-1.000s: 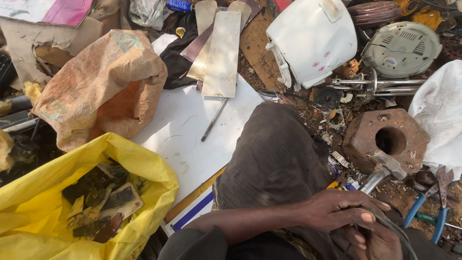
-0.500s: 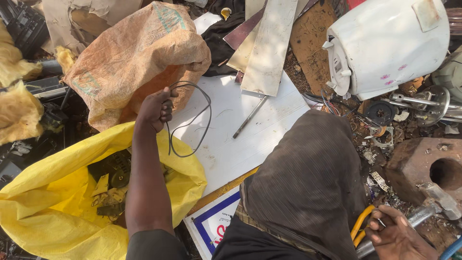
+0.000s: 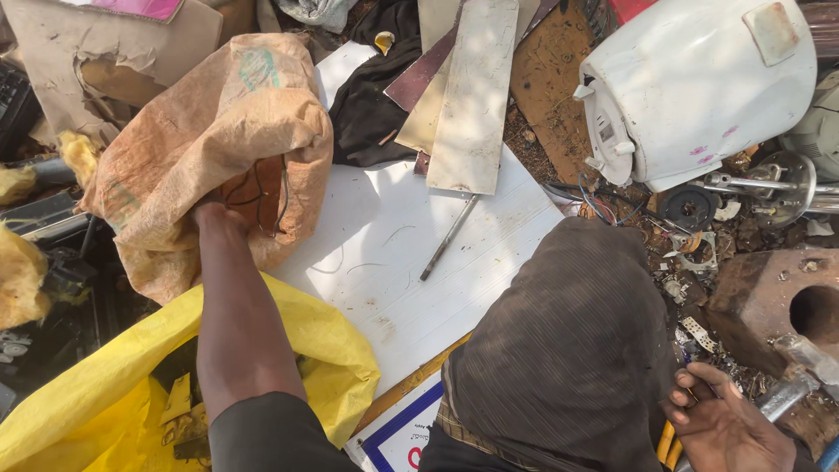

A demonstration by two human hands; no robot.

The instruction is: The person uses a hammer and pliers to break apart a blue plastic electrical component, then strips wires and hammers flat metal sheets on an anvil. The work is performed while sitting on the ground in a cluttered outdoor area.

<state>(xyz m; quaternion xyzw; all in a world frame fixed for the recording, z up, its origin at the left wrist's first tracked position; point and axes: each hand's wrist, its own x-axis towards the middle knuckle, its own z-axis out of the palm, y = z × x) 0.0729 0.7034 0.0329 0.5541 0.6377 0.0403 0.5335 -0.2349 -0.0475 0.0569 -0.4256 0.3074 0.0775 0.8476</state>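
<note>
The left hand [image 3: 212, 216] reaches up into the mouth of a worn brown sack [image 3: 205, 144] in the upper left of the frame, and a loop of thin dark wire [image 3: 262, 197] hangs at that opening just beside the fingers. The fingers are buried in the sack's folds, so I cannot tell whether they grip the wire or lie loose.

Below the forearm, at lower left, a yellow bag [image 3: 105, 385] gapes with dark scraps inside. Just right of the sack lies a white board [image 3: 411, 253], with a thin metal rod [image 3: 448, 238] slanting across it. Above it, pale planks [image 3: 472, 96] lean over a black cloth [image 3: 367, 109].

The person's bent knee in dark trousers [image 3: 559, 350] fills the lower middle and covers part of the board.

At lower right the right hand [image 3: 721, 419] is wrapped around a grey metal handle [image 3: 782, 398], fingers curled closed on it. Its upper end runs to a rusty block with a round hole [image 3: 778, 306] at the right edge. A white appliance casing [image 3: 699, 83] sits at upper right, with small metal parts [image 3: 752, 188] scattered on the dirt beneath it.
</note>
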